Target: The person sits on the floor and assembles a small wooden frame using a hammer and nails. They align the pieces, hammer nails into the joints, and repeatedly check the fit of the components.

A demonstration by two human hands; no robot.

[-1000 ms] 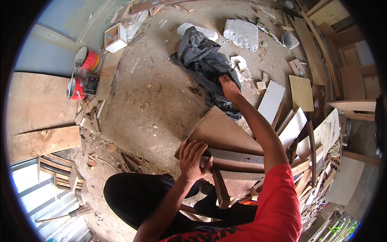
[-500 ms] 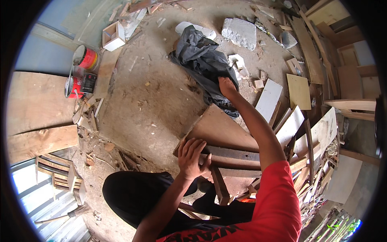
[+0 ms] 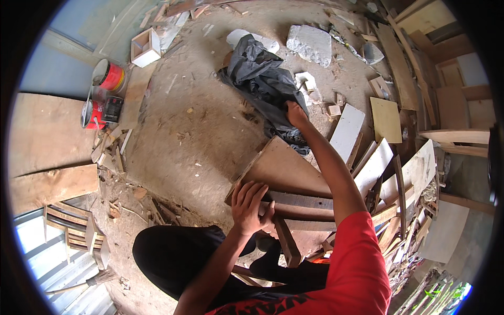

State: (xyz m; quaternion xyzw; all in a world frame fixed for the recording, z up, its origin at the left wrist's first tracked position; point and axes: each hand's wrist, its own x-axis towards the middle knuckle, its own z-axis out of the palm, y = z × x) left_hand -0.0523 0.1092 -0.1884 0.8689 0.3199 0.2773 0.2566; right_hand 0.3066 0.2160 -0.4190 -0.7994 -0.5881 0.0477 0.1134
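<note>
My left hand [image 3: 251, 206] presses flat on the near corner of a brown wooden board [image 3: 286, 169] that lies over dark curved wooden pieces [image 3: 302, 203] in front of my knees. My right hand [image 3: 295, 114] is stretched forward and grips the edge of a crumpled black plastic bag [image 3: 260, 84] on the dusty floor. My right arm crosses above the brown board. A dark wooden leg [image 3: 287, 242] sticks out under the board toward me.
White and pale boards [image 3: 347, 131] lie stacked at the right. A grey stone block [image 3: 312, 44] sits beyond the bag. Two red paint cans [image 3: 102, 94] and a small wooden box [image 3: 145, 47] are at the left. Wood scraps litter the floor.
My right hand has stayed at the black bag and closed on its edge. My left hand remains on the board. The view has shifted slightly.
</note>
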